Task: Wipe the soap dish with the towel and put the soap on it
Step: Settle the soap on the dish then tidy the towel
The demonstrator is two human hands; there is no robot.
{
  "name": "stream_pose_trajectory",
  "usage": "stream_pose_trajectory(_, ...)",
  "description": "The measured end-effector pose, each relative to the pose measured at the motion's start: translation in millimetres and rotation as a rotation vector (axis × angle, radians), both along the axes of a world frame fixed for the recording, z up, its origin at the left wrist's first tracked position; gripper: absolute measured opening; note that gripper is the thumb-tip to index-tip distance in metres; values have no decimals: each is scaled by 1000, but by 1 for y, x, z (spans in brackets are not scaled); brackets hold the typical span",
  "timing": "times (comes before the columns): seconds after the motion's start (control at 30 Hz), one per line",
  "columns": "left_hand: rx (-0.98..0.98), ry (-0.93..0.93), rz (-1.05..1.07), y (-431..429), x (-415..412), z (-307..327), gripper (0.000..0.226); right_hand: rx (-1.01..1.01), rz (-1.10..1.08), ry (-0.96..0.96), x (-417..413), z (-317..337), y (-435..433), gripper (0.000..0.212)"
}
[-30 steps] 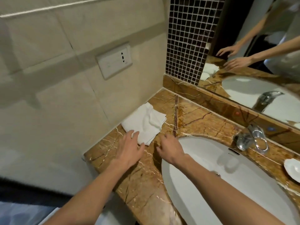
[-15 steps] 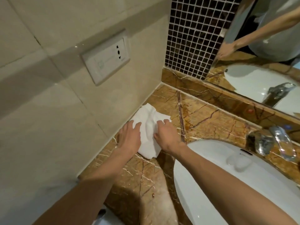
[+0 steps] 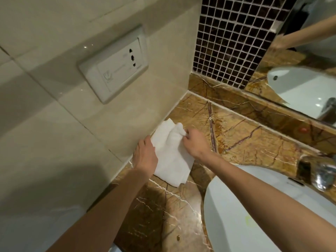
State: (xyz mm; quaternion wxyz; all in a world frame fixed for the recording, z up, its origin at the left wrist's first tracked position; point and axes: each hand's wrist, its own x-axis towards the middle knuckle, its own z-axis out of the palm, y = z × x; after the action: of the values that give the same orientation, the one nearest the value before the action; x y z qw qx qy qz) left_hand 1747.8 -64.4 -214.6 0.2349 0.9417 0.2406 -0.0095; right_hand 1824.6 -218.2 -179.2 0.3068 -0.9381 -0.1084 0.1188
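Now both hands on the towel (image 3: 171, 157) (white, folded): right hand (image 3: 195, 142) pinching, left hand (image 3: 146, 155) flat.

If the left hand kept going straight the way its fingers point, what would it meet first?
The left hand points up along the foot of the tiled wall, its thumb side against the white towel. Straight on looks like bare counter edge beside the wall, then the corner; depth is unclear.
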Motion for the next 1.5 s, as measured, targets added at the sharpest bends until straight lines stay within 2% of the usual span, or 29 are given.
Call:
stream_pose_trajectory(0.13, 78, 49, -45, 2, 1, -7, 54, -35, -62, 37, 6, -10, -8, 15)
stream_pose_trajectory(0.23, 125, 44, -52, -2, 2, -5, 57, -81, -72, -26, -2, -14, -9, 19)
stream_pose_trajectory(0.3, 262, -15, -177, -9, 3, -2, 57, -129, -53, -163, -8, -14, -7, 24)
stream_pose_trajectory(0.37, 373, -36, -401, -20, 8, -3, 61, -182, 37, -317, -13, -13, -2, 27)
stream_pose_trajectory(0.4, 402, -28, -494, -25, 12, -5, 61, -207, 86, -344, -13, -11, 0, 29)
stream_pose_trajectory(0.47, 419, 27, -566, -32, 20, -11, 62, -202, 99, -280, -10, -12, 5, 32)
stream_pose_trajectory(0.53, 400, 74, -553, -32, 23, -17, 63, -83, 20, -88, -4, -10, 6, 32)
stream_pose_trajectory(0.6, 404, 72, -542, -30, 22, -21, 66, 16, -22, 111, 3, -6, 6, 21)
stream_pose_trajectory(0.63, 406, 63, -539, -29, 21, -22, 68, 20, -11, 171, 7, -4, 5, 16)
stream_pose_trajectory(0.7, 411, 46, -525, -29, 19, -24, 70, 4, 24, 202, 14, 1, 5, 19)
stream_pose_trajectory(0.87, 413, 16, -501, -29, 18, -25, 72, -9, -32, 61, 20, -2, -5, 25)
stream_pose_trajectory(1.0, 405, 21, -510, -28, 24, -23, 75, -290, 25, -252, 13, -13, -13, 40)
stream_pose_trajectory(1.07, 419, 32, -516, -25, 28, -24, 74, -331, 167, -413, 5, -18, -10, 47)
stream_pose_trajectory(1.1, 435, 36, -517, -24, 29, -25, 72, -330, 271, -422, 1, -22, -9, 51)
stream_pose_trajectory(1.17, 456, 46, -506, -21, 30, -28, 67, -358, 426, -298, -5, -32, -10, 57)
stream_pose_trajectory(1.27, 454, 68, -491, -19, 32, -29, 64, -401, 448, -111, -2, -42, -14, 58)
stream_pose_trajectory(1.43, 480, -1, -511, -22, 26, -24, 63, -401, 462, -214, -6, -39, -14, 60)
stream_pose_trajectory(1.5, 508, 5, -527, -19, 22, -27, 62, -410, 486, -184, -11, -39, -15, 61)
